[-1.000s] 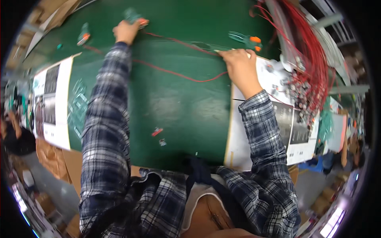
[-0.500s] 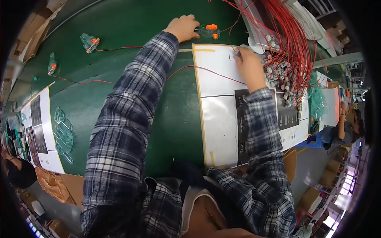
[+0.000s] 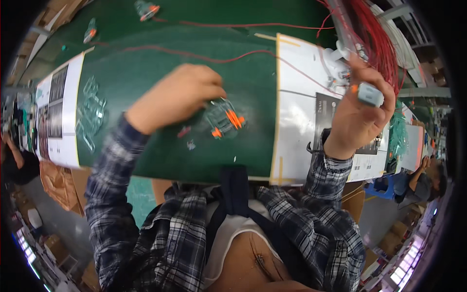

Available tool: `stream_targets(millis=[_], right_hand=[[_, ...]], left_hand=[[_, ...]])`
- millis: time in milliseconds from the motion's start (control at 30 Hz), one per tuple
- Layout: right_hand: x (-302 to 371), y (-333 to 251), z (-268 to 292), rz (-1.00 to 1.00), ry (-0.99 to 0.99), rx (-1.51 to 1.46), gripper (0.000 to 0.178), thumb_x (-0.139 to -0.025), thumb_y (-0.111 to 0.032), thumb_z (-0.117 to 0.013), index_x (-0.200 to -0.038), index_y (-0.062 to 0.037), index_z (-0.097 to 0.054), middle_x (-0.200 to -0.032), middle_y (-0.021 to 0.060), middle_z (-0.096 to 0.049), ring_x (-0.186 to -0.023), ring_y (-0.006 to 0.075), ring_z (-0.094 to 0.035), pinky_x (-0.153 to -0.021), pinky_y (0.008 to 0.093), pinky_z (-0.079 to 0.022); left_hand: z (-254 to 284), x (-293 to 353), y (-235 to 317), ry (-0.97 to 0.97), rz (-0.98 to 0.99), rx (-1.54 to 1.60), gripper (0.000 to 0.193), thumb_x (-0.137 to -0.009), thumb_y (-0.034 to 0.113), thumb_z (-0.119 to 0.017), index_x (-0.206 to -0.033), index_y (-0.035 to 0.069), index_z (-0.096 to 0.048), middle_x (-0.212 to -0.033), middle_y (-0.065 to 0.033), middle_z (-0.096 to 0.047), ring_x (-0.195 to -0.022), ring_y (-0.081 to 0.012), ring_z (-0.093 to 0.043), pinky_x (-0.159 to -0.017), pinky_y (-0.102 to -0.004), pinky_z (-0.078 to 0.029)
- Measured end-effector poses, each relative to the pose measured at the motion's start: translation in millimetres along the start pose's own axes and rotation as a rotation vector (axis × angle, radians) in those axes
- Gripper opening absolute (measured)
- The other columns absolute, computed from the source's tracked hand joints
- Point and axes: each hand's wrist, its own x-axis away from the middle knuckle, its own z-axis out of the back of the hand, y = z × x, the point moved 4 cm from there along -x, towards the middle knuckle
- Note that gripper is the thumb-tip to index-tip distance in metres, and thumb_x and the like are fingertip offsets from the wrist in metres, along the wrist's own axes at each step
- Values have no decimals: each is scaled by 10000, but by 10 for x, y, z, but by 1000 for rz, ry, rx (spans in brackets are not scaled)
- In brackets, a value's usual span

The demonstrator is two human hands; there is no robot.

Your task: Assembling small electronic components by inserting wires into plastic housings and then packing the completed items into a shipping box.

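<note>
My left hand (image 3: pixel 177 95) is closed, its fingertips gripping the upper edge of a translucent green plastic housing (image 3: pixel 222 119) with orange wheel-like parts. The housing is over the green table, in front of me. On the right, my raised right hand (image 3: pixel 361 114) holds a small grey motor (image 3: pixel 370 95) with an orange tip among its fingers. Behind that hand lies a partly hidden pile of motors (image 3: pixel 344 75). A small pink piece (image 3: pixel 184 131) and a small clear piece (image 3: pixel 190 145) lie below my left hand.
Two more green housings (image 3: pixel 146 9) (image 3: pixel 90 31) with red wires lie far left. Clear green plastic parts (image 3: pixel 91 114) are at the left, others (image 3: pixel 399 134) at the right. A bundle of red wires (image 3: pixel 377 36) hangs back right. Co-workers (image 3: pixel 422 177) (image 3: pixel 19 158) sit on both sides.
My left hand has drawn the green housing from the far side toward me. My right hand has lifted a motor away from the pile. The whole view has shifted too.
</note>
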Motion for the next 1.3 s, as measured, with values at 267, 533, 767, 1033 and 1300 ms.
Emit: stream_targets(millis=[267,533,767,1033,1300], right_hand=[[861,141,-867,-985,-841,211,297,-851,-74,-664,-1141,-12,-656,-946,59,-647,-694,126,-539,-615,235,-424],[1118,5,-1263,-266,-1217,527,262,-802,-72,-681,-1063,-55,-702,-977,56,-661,-702,197,-590,-635,265,-445],[1197,-9,-1359,-63,-1385,554,204,-786,-89,-688,-988,-76,-710,-920,60,-663,-731,229,-614,-688,300,-449],[1116,45,-1107,-229,-1162,578,85,-818,-104,-667,-894,-72,-690,-804,26,-661,-715,229,-604,-711,316,-427],[1444,-335,-901,-234,-1181,797,72,-801,-130,-690,-840,-73,-670,-751,23,-652,-688,223,-589,-702,324,-419]], left_hand=[[-684,468,276,575,247,-325,359,-753,158,-678,-1098,84,-614,-1144,-63,-569,-1064,-256,-548,-930,-376,-422],[-1211,728,718,615,673,42,367,-769,195,-733,-1109,108,-624,-1155,-61,-585,-1037,-243,-557,-970,-377,-425],[-1227,807,771,618,557,-66,397,-753,234,-754,-1106,111,-620,-1143,-38,-593,-1020,-225,-566,-944,-369,-428],[-1073,755,624,510,309,-359,391,-786,275,-706,-1144,147,-614,-1222,-19,-582,-1030,-194,-567,-953,-360,-424],[-1185,611,578,410,273,-486,408,-803,309,-680,-1181,172,-612,-1289,-17,-562,-1108,-180,-566,-913,-323,-465]])
